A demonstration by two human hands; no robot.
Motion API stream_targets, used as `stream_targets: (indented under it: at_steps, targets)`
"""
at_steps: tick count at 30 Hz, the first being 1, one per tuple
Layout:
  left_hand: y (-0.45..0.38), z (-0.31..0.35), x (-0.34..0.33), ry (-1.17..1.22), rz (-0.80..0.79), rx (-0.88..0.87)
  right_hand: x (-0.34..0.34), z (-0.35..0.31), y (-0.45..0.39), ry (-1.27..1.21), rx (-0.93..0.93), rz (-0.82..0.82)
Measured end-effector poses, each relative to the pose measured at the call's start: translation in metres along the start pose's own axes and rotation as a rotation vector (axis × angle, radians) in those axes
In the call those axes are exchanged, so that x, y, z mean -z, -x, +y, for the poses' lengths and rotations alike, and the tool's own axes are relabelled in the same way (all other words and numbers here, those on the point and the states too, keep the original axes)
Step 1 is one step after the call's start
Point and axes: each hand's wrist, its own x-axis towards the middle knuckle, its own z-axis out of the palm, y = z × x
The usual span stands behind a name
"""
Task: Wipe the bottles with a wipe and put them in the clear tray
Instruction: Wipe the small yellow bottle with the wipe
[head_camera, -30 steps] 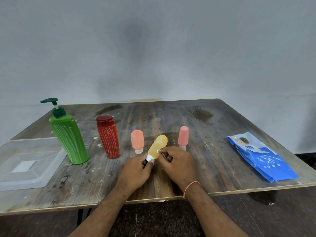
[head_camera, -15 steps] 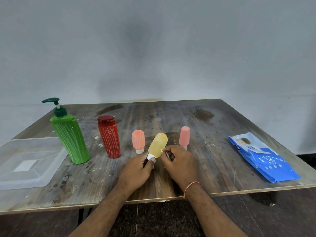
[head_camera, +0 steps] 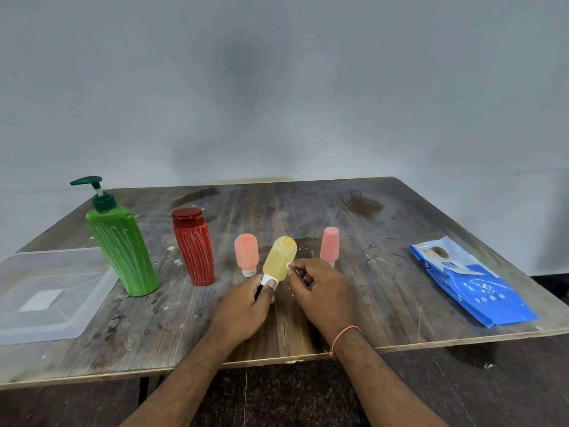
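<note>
— Yellow bottle (head_camera: 279, 259): where's it sitting?
— Not sitting. It's held tilted above the table (head_camera: 385, 272), white cap (head_camera: 268, 280) down and toward the person, rounded end up and away. The left hand (head_camera: 243, 309) grips it at the cap, thumb pressed on the white part. Soft-looking, translucent plastic, smooth oval body.
— And the right hand (head_camera: 323, 288)?
— Fingers curled, pinching a small white scrap, the wipe (head_camera: 289, 266), against the bottle's right side. Thin orange band (head_camera: 345, 332) on that wrist.
— The other bottles?
— All upright. A green pump bottle (head_camera: 123, 251), glossy, streaked with thin white lines, dark green pump head. Beside it a red bottle (head_camera: 194, 248) with a darker red flip cap and the same white streaks. Then a small peach bottle (head_camera: 246, 254) standing on its white cap, faintly streaked, just left of the yellow one. A pink bottle (head_camera: 329, 245) stands behind the right hand, matte and rounded on top.
— The tray (head_camera: 46, 291)?
— Far left, clear plastic, rectangular with rounded corners, partly over the table's edge from where I stand. Nothing in it.
— Any writing?
— A blue foil wipes pack (head_camera: 471, 282) lies flat on the right, crinkled, with a child's picture and a white label flap. There's small lettering along its edge, too small to read.
— The table itself?
— Worn wood, dark grain, spattered with pale flecks and stains.
</note>
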Motion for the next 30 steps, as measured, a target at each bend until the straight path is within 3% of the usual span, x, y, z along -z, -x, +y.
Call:
stream_targets:
  at_steps: [20,30]
  targets:
    - [0.0002,-0.0042,-0.0009,0.126,0.014,-0.030,0.0054,-0.0074,-0.0013,-0.134,0.092,-0.096]
    - [-0.0017,-0.0101,-0.0007,0.184,0.035,-0.063,-0.0020,-0.0002,-0.0040,-0.217,0.138,-0.044]
